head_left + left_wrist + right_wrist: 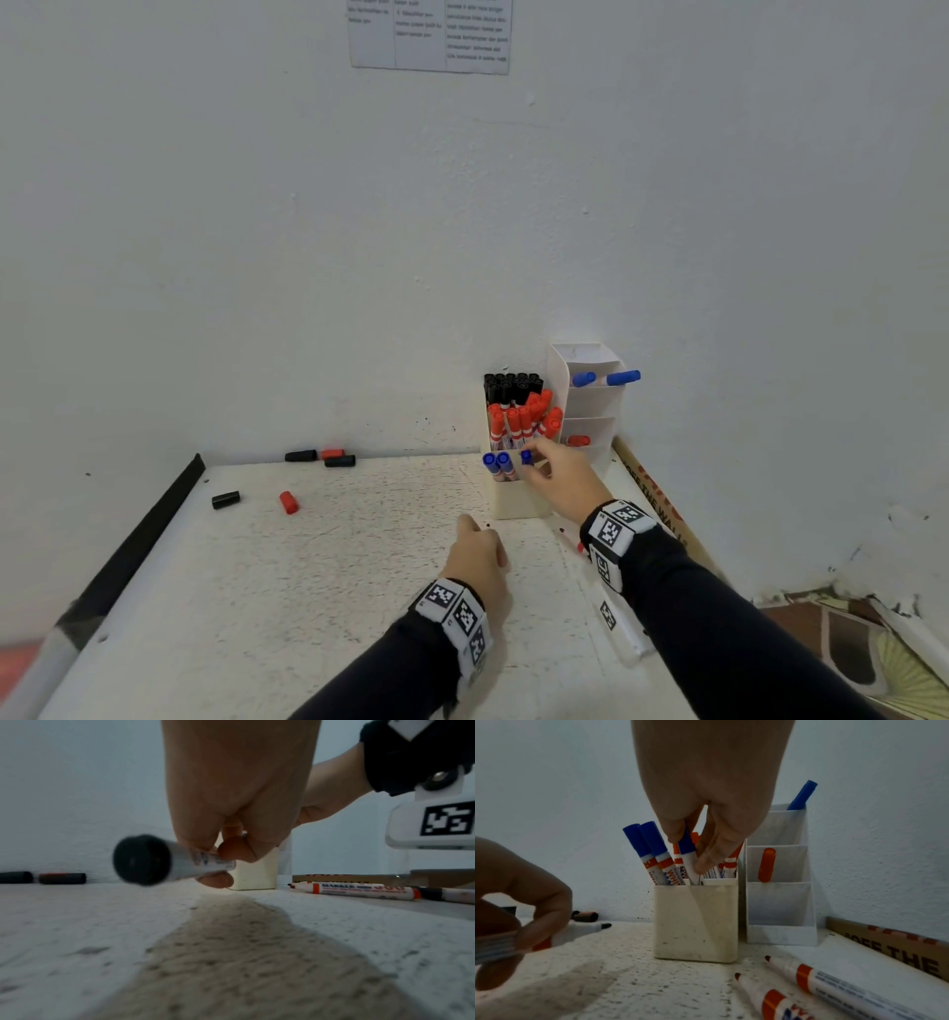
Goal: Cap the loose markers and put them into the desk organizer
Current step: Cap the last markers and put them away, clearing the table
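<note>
My right hand (534,462) pinches a blue-capped marker (688,850) by its barrel, its lower end inside the cream organizer cup (695,921) beside two other blue-capped markers (647,845). Behind them the cup holds red and black capped markers (513,406). My left hand (475,537) hovers low over the table in front of the cup and grips an uncapped black marker (582,931), whose black rear end (141,860) faces the left wrist camera. Two uncapped red markers (834,981) lie on the table right of the cup.
A white tiered organizer (590,406) stands right of the cup, with blue markers (606,378) and one red marker (579,441). Loose black and red caps (321,456) lie by the back wall, and two more caps (257,501) lie at the left. A cardboard strip (898,945) leans along the right wall.
</note>
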A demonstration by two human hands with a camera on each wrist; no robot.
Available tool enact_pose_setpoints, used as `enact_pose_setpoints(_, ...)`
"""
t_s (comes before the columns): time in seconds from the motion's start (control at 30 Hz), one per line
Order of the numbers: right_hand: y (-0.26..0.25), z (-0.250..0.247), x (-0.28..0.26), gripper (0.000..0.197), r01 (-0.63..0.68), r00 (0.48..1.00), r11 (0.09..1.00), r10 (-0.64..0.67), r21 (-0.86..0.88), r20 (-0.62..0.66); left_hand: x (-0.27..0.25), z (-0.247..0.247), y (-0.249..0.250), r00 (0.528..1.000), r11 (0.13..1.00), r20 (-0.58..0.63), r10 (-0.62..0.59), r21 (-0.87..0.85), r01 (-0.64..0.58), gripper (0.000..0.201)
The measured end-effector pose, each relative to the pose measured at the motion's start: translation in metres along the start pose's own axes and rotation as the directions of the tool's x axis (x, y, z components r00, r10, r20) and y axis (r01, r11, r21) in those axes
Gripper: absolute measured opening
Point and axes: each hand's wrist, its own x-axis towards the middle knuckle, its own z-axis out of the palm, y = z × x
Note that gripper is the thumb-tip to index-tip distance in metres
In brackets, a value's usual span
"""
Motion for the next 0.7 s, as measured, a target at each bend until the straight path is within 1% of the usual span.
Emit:
enact_pose_setpoints(0.1,-0.003,-0.001,-0.001,0.017,-0.003,0.999,0.999,0.004,0.034,-0.038,0.000,-0.014,-0.009,0.998,0.996,-0.029,-0.047,-0.074,0.045,0.040)
enact_pose_setpoints(0.17,-0.004,-0.002,-0.002,0.017,0.001,0.999,0.999,0.001,0.051,-0.052,0.001,-0.022,-0.015,0.997,0.989,-0.035,-0.067,-0.131,0.062,0.037)
enact_pose_setpoints(0.23,-0.004,-0.002,-0.001,0.017,-0.002,0.999,0.999,0.003,0.034,-0.041,0.000,-0.028,-0.021,0.996,0.984,-0.051,-0.079,-0.163,0.069,0.031)
enact_pose_setpoints(0.3,-0.003,0.000,0.000,0.012,-0.021,1.000,1.000,0.021,0.016,-0.016,-0.001,-0.031,-0.028,0.993,0.978,-0.063,-0.099,-0.192,0.085,0.026)
enact_pose_setpoints(0.37,-0.003,0.001,0.000,0.009,-0.027,0.999,1.000,0.028,0.011,-0.027,-0.001,-0.035,-0.034,0.989,0.969,-0.082,-0.123,-0.225,0.102,0.027)
enact_pose_setpoints(0.4,-0.005,0.000,-0.001,0.011,-0.016,0.998,1.000,0.017,0.015,-0.066,-0.002,-0.036,-0.036,0.986,0.964,-0.093,-0.137,-0.243,0.111,0.028)
enact_pose_setpoints(0.47,-0.011,-0.009,-0.002,0.014,0.023,0.976,0.998,-0.010,0.058,-0.216,-0.001,-0.039,-0.040,0.977,0.945,-0.118,-0.180,-0.295,0.139,0.029)
enact_pose_setpoints(0.53,-0.020,-0.023,0.001,0.010,0.066,0.926,0.991,-0.017,0.116,-0.378,-0.001,-0.041,-0.041,0.965,0.918,-0.138,-0.225,-0.362,0.162,0.027)
enact_pose_setpoints(0.57,-0.023,-0.031,0.004,0.008,0.083,0.901,0.987,-0.016,0.136,-0.434,-0.002,-0.041,-0.042,0.958,0.908,-0.148,-0.245,-0.380,0.174,0.027)
enact_pose_setpoints(0.6,-0.023,-0.038,0.007,0.007,0.093,0.884,0.985,-0.013,0.147,-0.468,-0.003,-0.043,-0.043,0.951,0.901,-0.158,-0.266,-0.392,0.187,0.028)
enact_pose_setpoints(0.63,-0.023,-0.043,0.009,0.008,0.098,0.877,0.983,-0.010,0.158,-0.480,-0.004,-0.044,-0.043,0.944,0.894,-0.165,-0.286,-0.401,0.201,0.029)
enact_pose_setpoints(0.7,-0.018,-0.046,0.008,0.009,0.067,0.903,0.986,0.005,0.154,-0.429,-0.006,-0.045,-0.045,0.933,0.879,-0.161,-0.322,-0.418,0.231,0.031)
